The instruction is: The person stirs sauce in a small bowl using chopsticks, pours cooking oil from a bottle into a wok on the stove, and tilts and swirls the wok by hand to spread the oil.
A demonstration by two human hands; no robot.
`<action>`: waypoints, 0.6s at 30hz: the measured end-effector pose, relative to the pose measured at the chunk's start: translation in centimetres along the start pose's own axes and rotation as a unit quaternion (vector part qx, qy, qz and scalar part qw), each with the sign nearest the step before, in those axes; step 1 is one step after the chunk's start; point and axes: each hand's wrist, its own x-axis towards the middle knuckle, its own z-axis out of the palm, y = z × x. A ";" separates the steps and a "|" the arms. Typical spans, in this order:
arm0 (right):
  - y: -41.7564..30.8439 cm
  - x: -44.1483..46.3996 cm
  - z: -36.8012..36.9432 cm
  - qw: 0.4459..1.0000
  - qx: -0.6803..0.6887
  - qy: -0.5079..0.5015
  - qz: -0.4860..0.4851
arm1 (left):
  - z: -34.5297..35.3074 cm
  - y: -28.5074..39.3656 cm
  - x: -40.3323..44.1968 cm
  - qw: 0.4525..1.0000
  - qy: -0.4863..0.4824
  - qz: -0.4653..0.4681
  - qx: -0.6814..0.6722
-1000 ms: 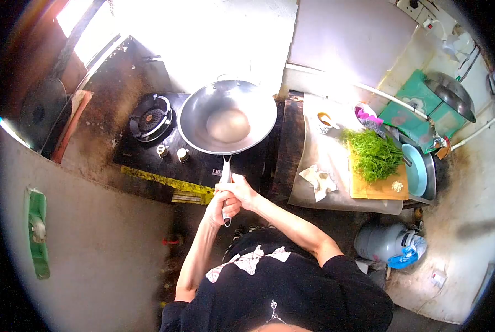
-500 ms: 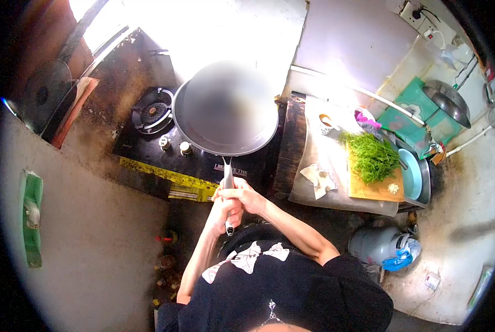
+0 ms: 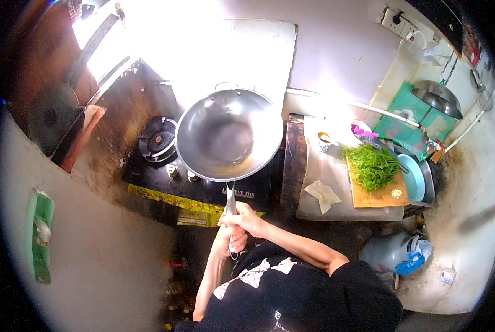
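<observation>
A wide steel wok (image 3: 203, 138) sits over the right side of the black gas stove (image 3: 242, 191), its shiny inside holding no food that I can see. Its long metal handle (image 3: 231, 199) points back at my body. My left hand (image 3: 228, 240) is wrapped round the lower part of this handle. Just above it, my right hand (image 3: 246, 219) is closed on the same handle, and the two hands touch. Whatever burner lies under the wok is hidden by it.
A second burner (image 3: 159, 139) stands left of the wok. On the right-hand counter are a cutting board (image 3: 374, 199) with green leaves (image 3: 372, 166) and chopped white bits, a cloth (image 3: 322, 195), a cup (image 3: 324, 140) and a blue basin (image 3: 411, 177). A gas cylinder (image 3: 383, 252) stands below.
The whole scene has shifted down in view as my head moved. A grey blur hid the wok's inside before; bare metal shows now. Both hands keep their hold on the handle.
</observation>
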 end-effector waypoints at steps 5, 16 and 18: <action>-1.7 -0.3 -0.1 0.999 0.005 0.047 -0.006 | 1.8 1.1 0.3 0.997 -0.028 -0.037 -0.068; -2.5 -1.9 -0.6 0.986 0.162 0.036 0.012 | 4.9 3.0 0.0 0.994 0.007 -0.112 -0.003; -2.2 -2.2 -0.6 0.986 0.163 0.025 0.022 | 4.8 2.9 -0.3 0.993 0.020 -0.111 0.047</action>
